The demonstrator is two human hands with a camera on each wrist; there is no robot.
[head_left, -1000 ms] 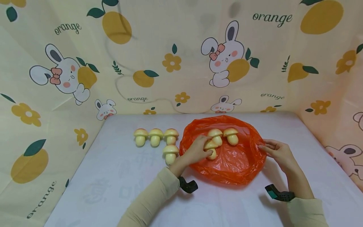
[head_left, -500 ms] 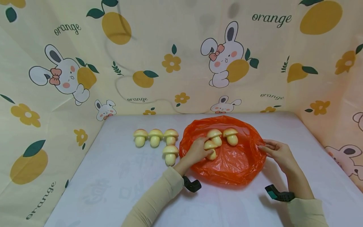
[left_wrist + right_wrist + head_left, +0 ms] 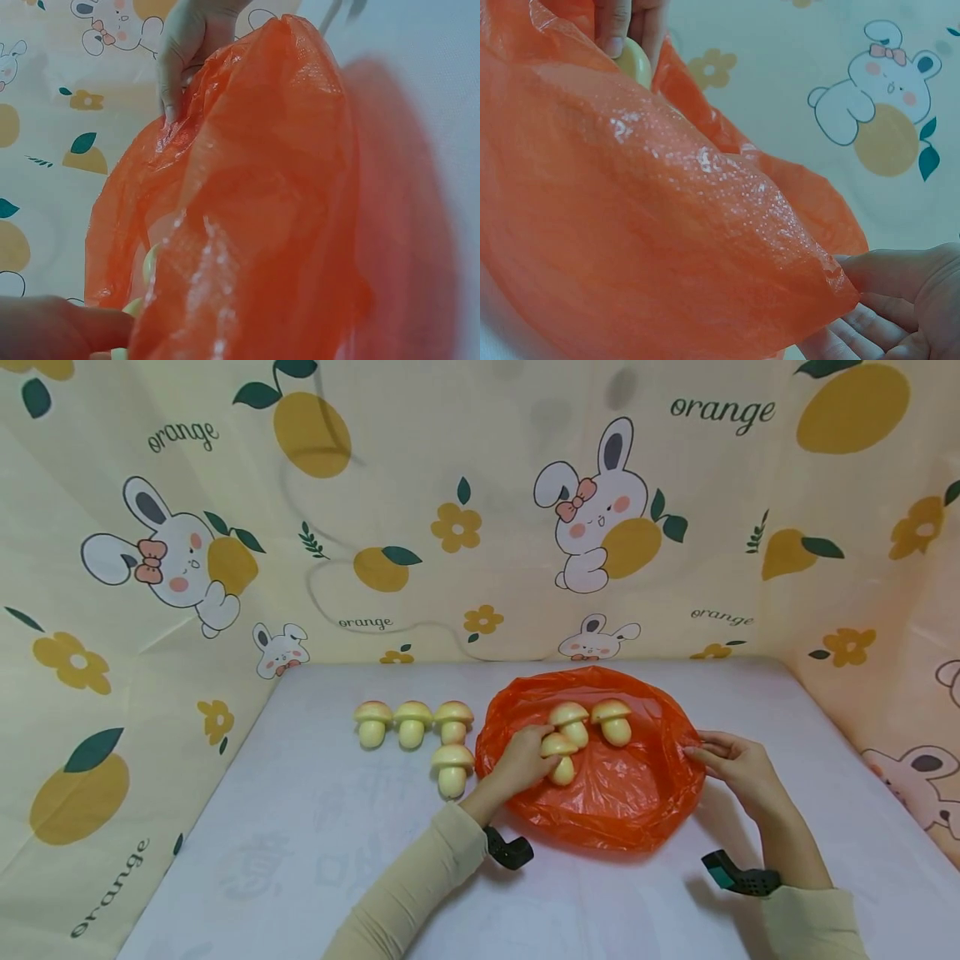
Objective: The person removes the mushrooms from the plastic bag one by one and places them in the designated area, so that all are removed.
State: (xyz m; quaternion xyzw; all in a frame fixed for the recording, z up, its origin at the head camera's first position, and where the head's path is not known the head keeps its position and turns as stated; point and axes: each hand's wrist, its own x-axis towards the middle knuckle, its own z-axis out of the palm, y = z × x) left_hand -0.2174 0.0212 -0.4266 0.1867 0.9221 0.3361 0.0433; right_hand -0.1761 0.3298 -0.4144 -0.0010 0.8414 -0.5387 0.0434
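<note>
A red plastic bag [image 3: 615,793] lies with its mouth spread wide on the table. Inside it are three yellow toy mushrooms with rounded caps. My left hand [image 3: 522,763] reaches over the bag's left rim, thumb and fingers on the nearest mushroom [image 3: 562,772]. Beyond that one lie a second mushroom [image 3: 568,717] and, to its right, a third mushroom [image 3: 613,723]. At the right side my right hand [image 3: 742,770] pinches the bag's rim between thumb and fingers. In the right wrist view, the left fingers [image 3: 613,26] hold the pale yellow mushroom cap [image 3: 635,64].
Left of the bag, several more toy mushrooms [image 3: 412,723] stand in a row, with another mushroom [image 3: 452,770] in front of the row's right end. A printed curtain [image 3: 465,510] rises behind the white table [image 3: 300,860] and along both sides.
My left forearm has shifted a little to the right and the left thumb has moved slightly up along the nearest mushroom. The right hand keeps its place at the rim.
</note>
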